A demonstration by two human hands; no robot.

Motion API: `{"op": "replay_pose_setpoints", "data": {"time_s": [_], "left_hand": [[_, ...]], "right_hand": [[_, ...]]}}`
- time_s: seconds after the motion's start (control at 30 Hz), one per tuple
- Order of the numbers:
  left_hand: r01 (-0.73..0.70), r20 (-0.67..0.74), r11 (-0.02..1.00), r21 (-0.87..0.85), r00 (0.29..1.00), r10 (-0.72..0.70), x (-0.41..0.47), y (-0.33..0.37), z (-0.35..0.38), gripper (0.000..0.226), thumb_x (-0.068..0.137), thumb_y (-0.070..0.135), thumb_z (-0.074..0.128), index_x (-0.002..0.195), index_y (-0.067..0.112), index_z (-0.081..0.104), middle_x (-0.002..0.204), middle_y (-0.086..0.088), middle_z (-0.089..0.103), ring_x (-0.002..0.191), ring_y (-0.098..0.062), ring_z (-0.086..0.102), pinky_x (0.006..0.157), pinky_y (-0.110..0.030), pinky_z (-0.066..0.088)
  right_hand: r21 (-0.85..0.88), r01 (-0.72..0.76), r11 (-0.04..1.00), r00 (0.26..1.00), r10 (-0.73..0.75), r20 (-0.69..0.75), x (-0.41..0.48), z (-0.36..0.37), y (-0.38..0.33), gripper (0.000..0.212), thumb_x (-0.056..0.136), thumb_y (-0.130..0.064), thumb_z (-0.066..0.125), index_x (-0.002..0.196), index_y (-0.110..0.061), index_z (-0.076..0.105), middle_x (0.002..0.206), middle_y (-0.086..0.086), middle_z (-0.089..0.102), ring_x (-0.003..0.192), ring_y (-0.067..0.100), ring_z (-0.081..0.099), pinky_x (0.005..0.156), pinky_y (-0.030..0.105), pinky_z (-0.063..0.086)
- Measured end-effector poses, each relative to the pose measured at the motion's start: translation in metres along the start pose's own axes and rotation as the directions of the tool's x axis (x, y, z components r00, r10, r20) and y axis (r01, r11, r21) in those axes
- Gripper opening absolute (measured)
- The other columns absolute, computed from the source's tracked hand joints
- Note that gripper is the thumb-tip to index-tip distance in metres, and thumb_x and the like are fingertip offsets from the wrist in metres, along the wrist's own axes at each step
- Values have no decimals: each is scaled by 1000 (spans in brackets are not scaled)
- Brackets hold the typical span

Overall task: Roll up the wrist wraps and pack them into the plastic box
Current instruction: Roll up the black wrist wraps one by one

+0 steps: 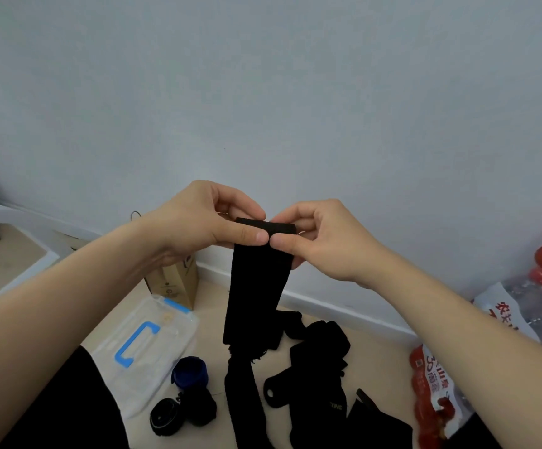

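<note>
- left hand (198, 222) and right hand (324, 244): each grip pinched on the top of a black wrist wrap (256, 296)
- it hangs below the grip
- plastic box (146, 341) down-left of the grip

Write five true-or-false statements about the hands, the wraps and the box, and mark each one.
1. Both the left hand and the right hand pinch the top end of a black wrap. True.
2. That wrap is fully rolled up. False: only its top end is folded over; the rest hangs loose.
3. The plastic box has a red handle. False: the handle is blue.
4. A blue roll lies on the floor beside the box. True.
5. No other wraps lie on the floor. False: loose black wraps lie to the right of the blue roll.
</note>
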State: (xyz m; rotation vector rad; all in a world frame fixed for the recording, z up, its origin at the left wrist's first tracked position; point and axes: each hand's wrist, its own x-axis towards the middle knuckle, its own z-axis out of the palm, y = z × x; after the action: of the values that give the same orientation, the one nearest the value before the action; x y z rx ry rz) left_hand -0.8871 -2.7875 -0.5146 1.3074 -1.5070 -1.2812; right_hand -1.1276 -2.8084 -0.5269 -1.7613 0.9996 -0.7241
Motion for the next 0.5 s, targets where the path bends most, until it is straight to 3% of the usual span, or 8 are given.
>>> {"op": "replay_pose_setpoints", "data": {"time_s": [0.1, 0.2, 0.3, 0.5], "left_hand": [[5, 52, 996, 84, 999, -10, -2, 1, 3, 30, 77, 41, 91, 97, 19, 83, 92, -6, 82, 81, -14, 79, 67, -19, 59], [96, 186, 992, 87, 976, -111, -4, 1, 6, 34, 103, 47, 66, 104, 19, 85, 100, -9, 84, 88, -17, 81, 69, -21, 60], [100, 133, 992, 81, 985, -111, -4, 0, 6, 18, 99, 32, 77, 108, 19, 86, 104, -10, 84, 94, -19, 81, 75, -23, 62], [35, -18, 999, 8, 999, -35, -4, 0, 5, 24, 80, 4, 92, 101, 15, 85, 104, -10, 83, 94, -20, 81, 75, -21, 62]], "right_hand": [[-46, 44, 998, 996, -48, -82, 2, 7, 1, 18, 94, -1, 81, 98, -18, 74, 96, 3, 83, 81, 27, 82, 75, 44, 68], [-120, 55, 991, 982, -75, -175, 4, 9, 3, 26, 90, -2, 85, 93, -25, 73, 101, 3, 82, 79, 25, 81, 84, 50, 67], [-125, 39, 991, 986, -58, -157, 4, 5, 4, 25, 87, -6, 88, 95, -26, 76, 99, -1, 82, 80, 28, 81, 88, 49, 66], [19, -64, 998, 998, 64, 14, 3, -3, 5, 13, 102, -20, 75, 113, -13, 77, 90, 8, 83, 85, 24, 81, 82, 42, 68]]}}
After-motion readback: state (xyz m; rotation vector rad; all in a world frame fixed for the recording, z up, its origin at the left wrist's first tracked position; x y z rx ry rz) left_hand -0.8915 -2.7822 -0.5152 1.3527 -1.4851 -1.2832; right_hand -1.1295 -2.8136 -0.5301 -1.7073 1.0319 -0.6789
